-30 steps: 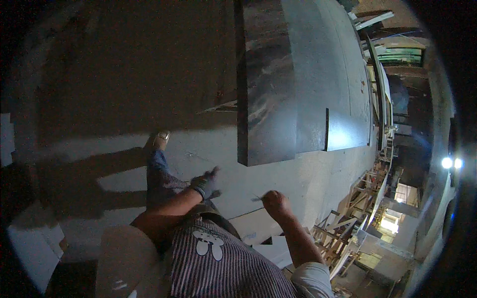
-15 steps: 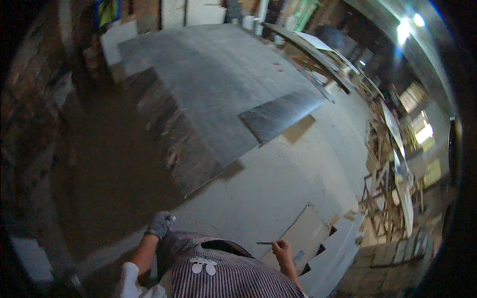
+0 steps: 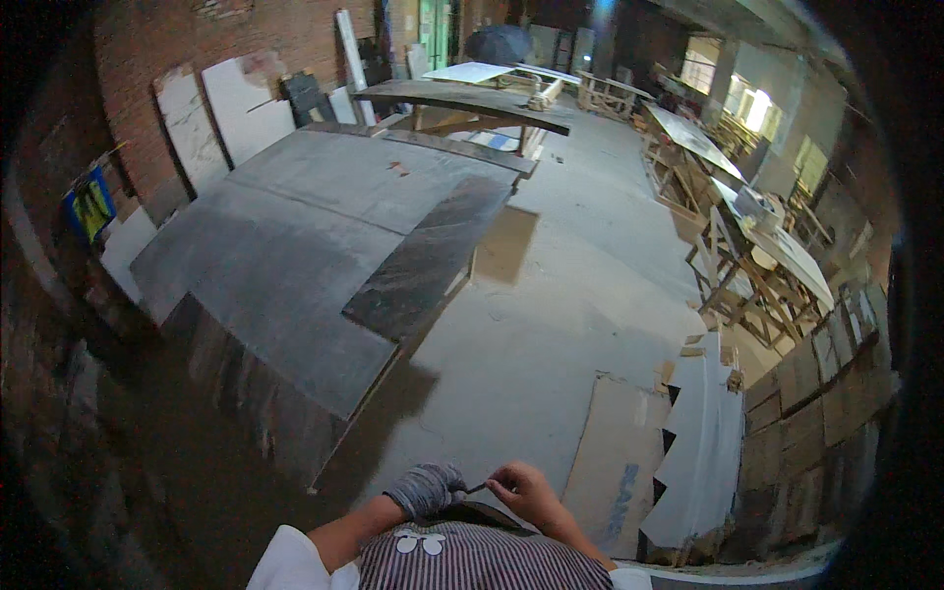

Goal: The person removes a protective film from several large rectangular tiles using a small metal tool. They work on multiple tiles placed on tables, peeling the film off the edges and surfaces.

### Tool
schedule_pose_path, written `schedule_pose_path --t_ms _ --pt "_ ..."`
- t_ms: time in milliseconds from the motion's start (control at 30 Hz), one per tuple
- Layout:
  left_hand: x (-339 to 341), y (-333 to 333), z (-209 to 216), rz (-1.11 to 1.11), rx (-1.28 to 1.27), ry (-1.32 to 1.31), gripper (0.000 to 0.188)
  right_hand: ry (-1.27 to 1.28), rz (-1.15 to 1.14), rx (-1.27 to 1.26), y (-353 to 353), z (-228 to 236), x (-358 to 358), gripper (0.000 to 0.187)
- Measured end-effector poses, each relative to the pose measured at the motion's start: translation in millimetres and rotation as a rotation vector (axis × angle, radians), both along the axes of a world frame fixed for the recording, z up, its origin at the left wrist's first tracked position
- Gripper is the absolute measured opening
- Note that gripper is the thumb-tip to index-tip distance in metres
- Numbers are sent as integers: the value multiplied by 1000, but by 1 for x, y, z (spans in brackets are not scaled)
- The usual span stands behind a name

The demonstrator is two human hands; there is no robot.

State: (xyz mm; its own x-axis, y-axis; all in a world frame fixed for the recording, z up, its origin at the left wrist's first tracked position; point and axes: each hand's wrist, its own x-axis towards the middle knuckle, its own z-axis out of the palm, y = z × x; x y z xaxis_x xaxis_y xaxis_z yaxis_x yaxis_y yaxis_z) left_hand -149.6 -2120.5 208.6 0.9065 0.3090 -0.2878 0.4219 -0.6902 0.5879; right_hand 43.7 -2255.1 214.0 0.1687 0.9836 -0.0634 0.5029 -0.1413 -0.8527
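Grey floor point(image 3: 560, 324) beyond right hand's point(image 3: 526, 492) thin tool point(image 3: 478, 488); table edge point(image 3: 395, 346) at left.

From the wearer's head, the left fisheye camera looks forward and down across the grey floor point(image 3: 531, 329), hands point(image 3: 524, 494) near at six o'clock, brick wall point(image 3: 313, 49) farther off at eleven.

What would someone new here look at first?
Probably the big grey tabletop filling much of the left and middle, with a dark streaky panel along its right side. Next, at the bottom middle, the gloved left hand close beside the bare right hand, which pinches a thin dark stick. Up at the right, a bright window stands out in the dim room.
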Motion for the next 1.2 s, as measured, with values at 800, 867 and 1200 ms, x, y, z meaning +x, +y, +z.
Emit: schedule_pose_path --t_ms 800,867,1200 --pt "368 276 -23 41 -984 -535 21 934 -571 -278 223 -3 294 27" --pt "413 295 -36 16 -1057 -491 20 1046 -572 -312 239 -14 334 25" --pt "644 407 -6 101 -1027 -484 29 1050 -593 -178 377 0 581 13"
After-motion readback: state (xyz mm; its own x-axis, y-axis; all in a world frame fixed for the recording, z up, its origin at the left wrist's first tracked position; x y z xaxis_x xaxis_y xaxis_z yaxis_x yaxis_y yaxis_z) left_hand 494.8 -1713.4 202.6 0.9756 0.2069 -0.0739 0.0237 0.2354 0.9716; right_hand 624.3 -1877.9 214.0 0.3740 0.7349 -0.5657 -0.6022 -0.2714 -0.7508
